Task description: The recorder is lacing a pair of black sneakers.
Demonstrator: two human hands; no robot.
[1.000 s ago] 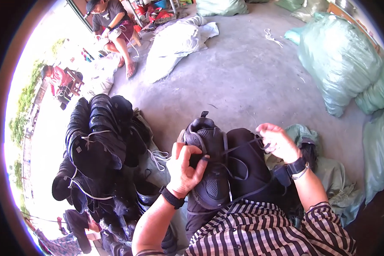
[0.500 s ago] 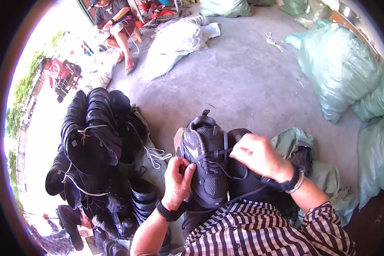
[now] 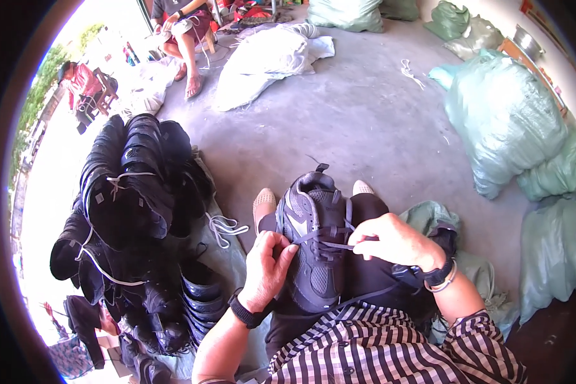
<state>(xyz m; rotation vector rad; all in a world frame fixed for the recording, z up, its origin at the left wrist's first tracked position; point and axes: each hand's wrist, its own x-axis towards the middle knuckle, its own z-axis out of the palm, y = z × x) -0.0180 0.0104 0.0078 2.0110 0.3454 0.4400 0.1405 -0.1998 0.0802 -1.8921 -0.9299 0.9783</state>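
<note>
A dark grey sneaker (image 3: 316, 281) with a pale side patch rests on my lap, its toe toward me and its heel loop pointing away. Whether it has a sole does not show. A dark shoelace (image 3: 329, 244) crosses its front below the tongue. My left hand (image 3: 267, 272) is closed at the left side of the shoe, thumb and forefinger pinching one part of the lace. On the other side, my right hand (image 3: 400, 243) pinches the lace just off the shoe's right edge. A loose dark lace end trails across my lap toward my right forearm.
At my left stand tall bundles of nested black shoe uppers (image 3: 128, 211), tied with white cord (image 3: 224, 229). Large pale green sacks (image 3: 502, 121) line the right side. A white sack (image 3: 262, 61) lies on the floor ahead. Two seated people (image 3: 189, 38) are farther off.
My right hand has come down and slightly right, drawing its lace part out straighter; the loop hanging by the shoe is gone. My left hand holds nearly the same place. The whole view has shifted slightly.
</note>
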